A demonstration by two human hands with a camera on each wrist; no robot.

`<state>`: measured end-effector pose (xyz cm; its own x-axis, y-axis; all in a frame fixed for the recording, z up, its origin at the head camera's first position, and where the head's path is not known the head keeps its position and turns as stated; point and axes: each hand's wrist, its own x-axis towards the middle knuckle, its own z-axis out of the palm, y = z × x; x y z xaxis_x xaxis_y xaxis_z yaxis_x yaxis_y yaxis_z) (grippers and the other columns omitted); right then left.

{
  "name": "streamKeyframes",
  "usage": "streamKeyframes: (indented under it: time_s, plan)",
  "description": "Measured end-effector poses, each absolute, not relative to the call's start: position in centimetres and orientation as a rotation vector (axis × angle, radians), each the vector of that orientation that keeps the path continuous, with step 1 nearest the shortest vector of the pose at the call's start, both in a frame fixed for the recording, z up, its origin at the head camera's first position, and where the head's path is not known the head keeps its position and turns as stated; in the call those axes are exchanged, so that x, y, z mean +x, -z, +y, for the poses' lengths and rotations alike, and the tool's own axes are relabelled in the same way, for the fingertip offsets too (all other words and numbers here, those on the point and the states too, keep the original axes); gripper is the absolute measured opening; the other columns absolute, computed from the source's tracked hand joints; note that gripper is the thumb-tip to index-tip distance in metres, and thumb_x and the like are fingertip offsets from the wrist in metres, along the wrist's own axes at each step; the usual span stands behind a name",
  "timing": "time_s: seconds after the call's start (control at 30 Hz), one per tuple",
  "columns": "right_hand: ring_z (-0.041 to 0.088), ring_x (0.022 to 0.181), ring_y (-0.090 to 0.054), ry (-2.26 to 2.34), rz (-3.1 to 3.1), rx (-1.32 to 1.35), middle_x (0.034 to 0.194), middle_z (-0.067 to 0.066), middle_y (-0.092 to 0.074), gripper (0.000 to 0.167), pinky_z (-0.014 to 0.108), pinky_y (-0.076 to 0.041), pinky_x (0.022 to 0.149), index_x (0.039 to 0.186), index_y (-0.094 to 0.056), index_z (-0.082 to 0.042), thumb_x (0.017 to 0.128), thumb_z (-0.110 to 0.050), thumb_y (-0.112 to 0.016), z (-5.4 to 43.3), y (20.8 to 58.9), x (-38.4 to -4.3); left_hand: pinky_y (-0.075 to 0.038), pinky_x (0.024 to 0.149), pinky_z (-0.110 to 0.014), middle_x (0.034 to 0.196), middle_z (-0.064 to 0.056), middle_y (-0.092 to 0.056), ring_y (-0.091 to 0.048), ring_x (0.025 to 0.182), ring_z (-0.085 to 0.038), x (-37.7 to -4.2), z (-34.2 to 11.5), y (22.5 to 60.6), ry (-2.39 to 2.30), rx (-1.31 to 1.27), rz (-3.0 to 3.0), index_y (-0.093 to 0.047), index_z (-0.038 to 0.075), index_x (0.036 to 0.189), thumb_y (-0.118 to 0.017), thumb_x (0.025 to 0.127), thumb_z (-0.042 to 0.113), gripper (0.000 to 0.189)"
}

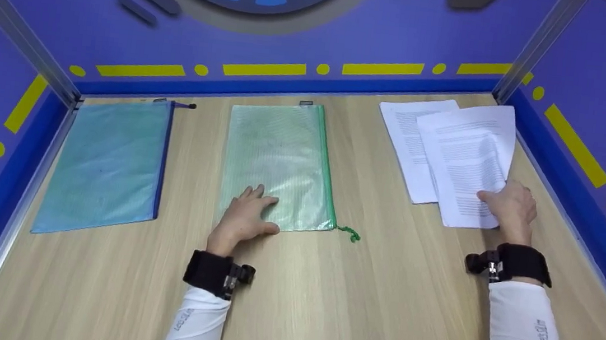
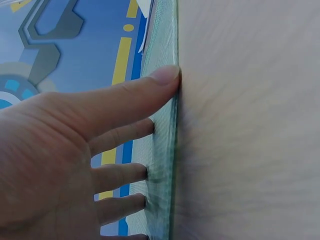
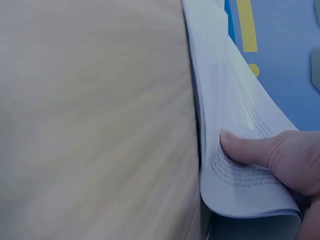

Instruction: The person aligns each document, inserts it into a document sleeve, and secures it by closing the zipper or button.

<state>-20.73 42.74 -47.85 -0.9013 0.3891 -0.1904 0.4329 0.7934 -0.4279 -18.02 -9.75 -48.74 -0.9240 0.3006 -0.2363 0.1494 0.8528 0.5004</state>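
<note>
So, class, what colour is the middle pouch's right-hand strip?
The strip is green, clearest in the head view.

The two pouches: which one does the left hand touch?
The pale green pouch, between the blue pouch and the papers; the left hand touches it, while no hand touches the blue one.

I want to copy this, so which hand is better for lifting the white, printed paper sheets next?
Probably the right hand: it holds the white, printed paper sheets at their edge, and they bend there. The left hand rests on the translucent green rectangular mesh pouch, away from the sheets.
</note>
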Motion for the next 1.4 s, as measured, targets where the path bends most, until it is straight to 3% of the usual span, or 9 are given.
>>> streamKeyframes:
  time_s: [0.1, 0.23, 0.33, 0.6, 0.73, 0.87, 1.03, 1.23, 1.4]
  plan:
    - [0.049, 0.105, -0.055, 0.824, 2.885, 0.675, 0.119, 0.038, -0.055, 0.058, 0.05, -0.046, 0.074, 0.129, -0.047, 0.014, 0.093, -0.029, -0.059, 43.1, 47.8, -20.4, -0.018, 0.119, -0.068, 0.161, -0.024, -0.028, -0.018, 0.152, -0.046, -18.0, -9.7, 48.6, -0.699, 0.338, 2.723, -0.053, 0.012, 0.144, -0.078, 0.084, 0.034, 0.069]
    - [0.051, 0.118, -0.05, 0.991, 2.856, 0.738, 0.133, 0.039, -0.051, 0.06, 0.059, -0.043, 0.093, 0.14, -0.043, 0.012, 0.095, -0.025, -0.054, 42.9, 47.3, -20.1, -0.018, 0.119, -0.068, 0.161, -0.024, -0.028, -0.018, 0.152, -0.046, -18.0, -9.7, 48.6, -0.694, 0.334, 2.726, -0.053, 0.012, 0.143, -0.076, 0.085, 0.036, 0.067]
    - [0.048, 0.124, -0.048, 1.094, 2.844, 0.796, 0.138, 0.037, -0.049, 0.062, 0.056, -0.041, 0.101, 0.144, -0.04, 0.011, 0.096, -0.026, -0.053, 42.5, 46.6, -20.1, -0.018, 0.119, -0.068, 0.161, -0.023, -0.029, -0.019, 0.152, -0.045, -18.0, -9.6, 48.6, -0.69, 0.324, 2.724, -0.053, 0.012, 0.144, -0.072, 0.088, 0.038, 0.065]
    - [0.026, 0.115, -0.053, 1.367, 2.784, 0.854, 0.145, 0.026, -0.05, 0.065, 0.021, -0.043, 0.082, 0.149, -0.04, 0.003, 0.097, -0.034, -0.055, 39.8, 44.6, -20.1, -0.024, 0.122, -0.057, 0.159, -0.02, -0.036, -0.025, 0.151, -0.04, -18.1, -9.2, 48.2, -0.762, 0.321, 2.736, -0.054, 0.011, 0.142, -0.065, 0.094, 0.038, 0.055]
    - [0.009, 0.095, -0.054, 1.522, 2.757, 0.782, 0.138, 0.023, -0.055, 0.06, 0.017, -0.043, 0.08, 0.146, -0.045, 0.0, 0.096, -0.03, -0.059, 36.8, 44.5, -20.8, -0.029, 0.122, -0.049, 0.158, -0.015, -0.04, -0.033, 0.149, -0.035, -18.0, -8.6, 48.0, -0.927, 0.304, 2.723, -0.055, 0.013, 0.141, -0.063, 0.096, 0.037, 0.052]
    - [0.0, 0.078, -0.053, 1.652, 2.769, 0.682, 0.119, 0.019, -0.062, 0.052, 0.014, -0.046, 0.074, 0.138, -0.054, 0.003, 0.094, -0.023, -0.063, 33.4, 44.9, -21.8, -0.032, 0.121, -0.047, 0.155, -0.011, -0.046, -0.04, 0.146, -0.031, -18.0, -7.8, 47.9, -1.081, 0.316, 2.697, -0.053, 0.014, 0.143, -0.061, 0.097, 0.04, 0.052]
    - [0.001, 0.072, -0.055, 1.728, 2.775, 0.552, 0.103, 0.013, -0.064, 0.043, 0.014, -0.047, 0.069, 0.127, -0.061, 0.007, 0.092, -0.018, -0.065, 29.4, 45.4, -22.6, -0.038, 0.117, -0.046, 0.15, -0.008, -0.052, -0.047, 0.141, -0.029, -18.1, -6.7, 47.9, -1.232, 0.32, 2.658, -0.052, 0.015, 0.144, -0.057, 0.099, 0.044, 0.054]
    - [0.007, 0.075, -0.059, 1.792, 2.689, 0.441, 0.107, 0.019, -0.066, 0.041, 0.017, -0.049, 0.069, 0.126, -0.062, 0.006, 0.092, -0.016, -0.065, 25.3, 45.4, -23.0, -0.049, 0.107, -0.04, 0.141, -0.014, -0.059, -0.06, 0.128, -0.028, -18.2, -5.4, 48.1, -1.498, 0.366, 2.617, -0.053, 0.007, 0.142, -0.056, 0.101, 0.039, 0.052]
    - [0.008, 0.077, -0.06, 1.806, 2.641, 0.348, 0.107, 0.02, -0.067, 0.042, 0.018, -0.05, 0.069, 0.127, -0.061, 0.005, 0.093, -0.017, -0.065, 22.8, 45.4, -22.9, -0.053, 0.102, -0.04, 0.133, -0.014, -0.066, -0.066, 0.12, -0.027, -18.4, -4.1, 48.0, -1.664, 0.275, 2.552, -0.051, 0.009, 0.144, -0.056, 0.1, 0.041, 0.054]
